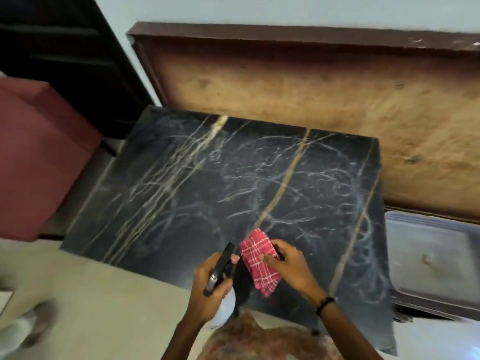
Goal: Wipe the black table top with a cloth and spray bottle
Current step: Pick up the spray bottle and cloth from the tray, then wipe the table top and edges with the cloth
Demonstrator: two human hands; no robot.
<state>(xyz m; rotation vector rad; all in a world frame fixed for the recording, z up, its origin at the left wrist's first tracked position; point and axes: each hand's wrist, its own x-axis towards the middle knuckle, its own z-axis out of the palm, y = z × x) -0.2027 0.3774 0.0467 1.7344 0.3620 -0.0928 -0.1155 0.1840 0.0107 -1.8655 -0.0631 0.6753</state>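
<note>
**Over the near edge of the worktop: cloth and sprayer both in hand**

Above the near edge of the black worktop (pixel 181 203), both tools are held off the surface. The left hand (pixel 207 287) has its fingers (pixel 235 259) curled tight round the black trigger head of the spray bottle (pixel 219 270), whose white body shows just below the palm. The right hand (pixel 288 266) pinches a folded red-and-white checked cloth (pixel 258 263), thumb on top and the other fingers underneath, just beside the nozzle.

The cloth looks soft, light and limp; a flat, spread palm on it would likely serve better for wiping than this pinch. The bottle appears to be light rigid plastic, best held at the neck with a finger on the trigger, as it is now; how full it is cannot be told.

The worktop is a dark, smooth slab with pale veins and whitish swirling smears across most of it, so much wiping seems left to do. A brown wooden board (pixel 311 94) leans against the wall behind, a maroon seat (pixel 39 157) stands to the left, and a pale tray-like unit (pixel 431 255) lies to the right. The floor is light tile.
</note>
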